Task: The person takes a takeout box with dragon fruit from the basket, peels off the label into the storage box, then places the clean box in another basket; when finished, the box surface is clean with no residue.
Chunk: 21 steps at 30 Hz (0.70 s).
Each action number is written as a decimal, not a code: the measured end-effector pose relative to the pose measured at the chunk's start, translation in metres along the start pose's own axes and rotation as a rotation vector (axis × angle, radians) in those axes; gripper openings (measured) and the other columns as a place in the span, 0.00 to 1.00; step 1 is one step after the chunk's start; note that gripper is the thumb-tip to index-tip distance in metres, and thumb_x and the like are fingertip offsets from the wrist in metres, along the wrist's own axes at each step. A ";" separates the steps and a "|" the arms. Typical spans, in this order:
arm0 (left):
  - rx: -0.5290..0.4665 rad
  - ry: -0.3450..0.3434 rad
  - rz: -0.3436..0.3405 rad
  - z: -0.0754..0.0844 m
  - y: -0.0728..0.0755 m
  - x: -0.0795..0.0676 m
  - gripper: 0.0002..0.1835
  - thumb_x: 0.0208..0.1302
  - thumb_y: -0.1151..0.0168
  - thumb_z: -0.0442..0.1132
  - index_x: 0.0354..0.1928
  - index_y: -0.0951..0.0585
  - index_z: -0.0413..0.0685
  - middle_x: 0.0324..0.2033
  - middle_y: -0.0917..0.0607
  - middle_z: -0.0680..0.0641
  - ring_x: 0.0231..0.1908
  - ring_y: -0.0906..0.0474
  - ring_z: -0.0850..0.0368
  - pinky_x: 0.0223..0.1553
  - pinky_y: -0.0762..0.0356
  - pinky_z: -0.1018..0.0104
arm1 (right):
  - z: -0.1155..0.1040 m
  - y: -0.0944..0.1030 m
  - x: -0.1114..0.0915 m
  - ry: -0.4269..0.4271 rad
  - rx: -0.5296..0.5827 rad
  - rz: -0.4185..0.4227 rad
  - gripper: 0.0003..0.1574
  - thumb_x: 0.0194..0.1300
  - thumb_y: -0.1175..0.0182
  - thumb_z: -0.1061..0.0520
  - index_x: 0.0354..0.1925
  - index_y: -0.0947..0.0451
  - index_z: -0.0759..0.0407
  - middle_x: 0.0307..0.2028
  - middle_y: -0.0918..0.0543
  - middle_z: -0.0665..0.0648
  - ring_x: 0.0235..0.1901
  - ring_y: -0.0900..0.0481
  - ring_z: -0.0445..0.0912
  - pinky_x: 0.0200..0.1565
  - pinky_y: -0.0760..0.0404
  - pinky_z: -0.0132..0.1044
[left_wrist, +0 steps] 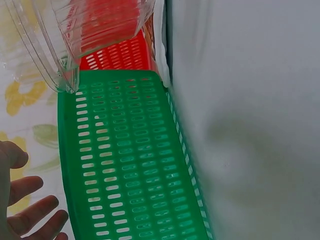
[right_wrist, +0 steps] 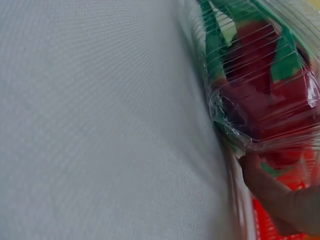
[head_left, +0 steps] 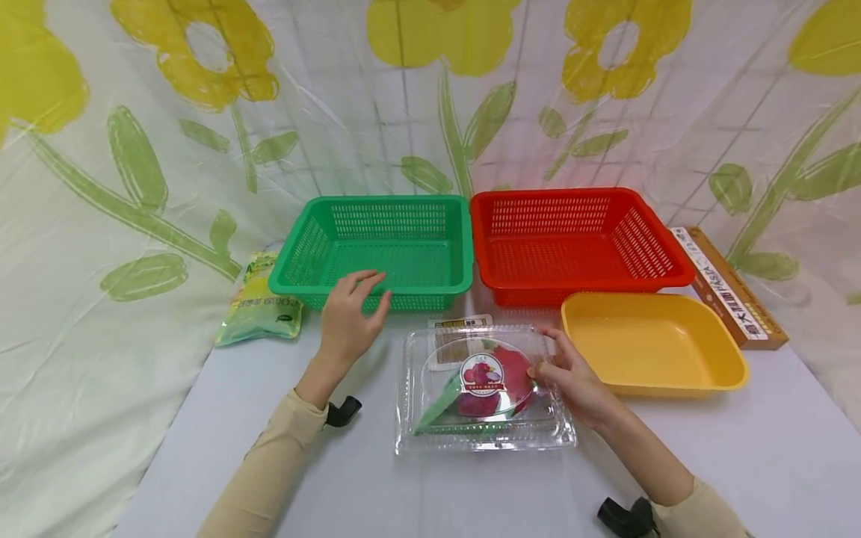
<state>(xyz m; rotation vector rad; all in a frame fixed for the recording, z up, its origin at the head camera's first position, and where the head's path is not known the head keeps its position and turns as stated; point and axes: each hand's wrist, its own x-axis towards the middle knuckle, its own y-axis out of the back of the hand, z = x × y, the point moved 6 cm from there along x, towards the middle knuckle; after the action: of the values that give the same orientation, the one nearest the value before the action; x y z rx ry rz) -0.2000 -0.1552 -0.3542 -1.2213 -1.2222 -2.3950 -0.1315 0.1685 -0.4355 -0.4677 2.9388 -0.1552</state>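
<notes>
My right hand (head_left: 578, 381) pinches the right side of a clear plastic clamshell box (head_left: 420, 351), thumb on the lid and fingers at the edge. Inside lies a red dragon fruit (head_left: 516, 368) with green leaf tips, partly covered by a round label (head_left: 481, 375) on the lid. In the right wrist view the fruit shows through the ribbed plastic, with a finger at the box's lower edge. To the left, my left hand (head_left: 348, 317) hovers in front of the green basket (head_left: 383, 291), fingers loosely spread and holding nothing.
A red basket (head_left: 585, 288) stands beside the green one, and a yellow tray (head_left: 652, 385) sits in front of it. Far right lies a long pasta box (head_left: 729, 288). A yellow-green bag (head_left: 261, 310) leans left of the green basket. Behind the clamshell lies a flat printed packet (head_left: 460, 323).
</notes>
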 end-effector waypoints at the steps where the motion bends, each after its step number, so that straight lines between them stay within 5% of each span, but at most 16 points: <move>1: 0.002 -0.001 -0.001 0.000 0.000 -0.001 0.16 0.61 0.33 0.38 0.50 0.15 0.39 0.48 0.16 0.39 0.47 0.21 0.40 0.46 0.23 0.45 | 0.000 0.000 0.000 -0.002 -0.002 -0.001 0.35 0.65 0.48 0.66 0.66 0.46 0.51 0.46 0.31 0.62 0.42 0.24 0.47 0.45 0.19 0.38; 10: -0.020 -0.003 -0.049 0.005 -0.003 -0.006 0.17 0.60 0.33 0.38 0.50 0.16 0.38 0.48 0.16 0.40 0.48 0.21 0.42 0.48 0.23 0.47 | -0.001 0.001 0.000 -0.026 -0.024 -0.023 0.39 0.64 0.46 0.63 0.69 0.49 0.52 0.53 0.33 0.68 0.48 0.25 0.53 0.48 0.19 0.43; 21: -0.270 -0.041 -0.178 0.029 -0.008 -0.021 0.20 0.60 0.33 0.38 0.54 0.18 0.40 0.52 0.17 0.44 0.54 0.23 0.47 0.55 0.25 0.52 | -0.002 0.002 -0.004 -0.085 -0.051 -0.062 0.46 0.69 0.46 0.58 0.76 0.58 0.48 0.61 0.38 0.72 0.55 0.27 0.55 0.54 0.21 0.45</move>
<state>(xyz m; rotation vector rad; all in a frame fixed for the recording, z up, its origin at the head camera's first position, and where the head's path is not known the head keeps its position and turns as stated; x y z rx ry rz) -0.1738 -0.1324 -0.3654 -1.2877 -1.0865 -2.7509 -0.1284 0.1721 -0.4333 -0.5592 2.8529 -0.0661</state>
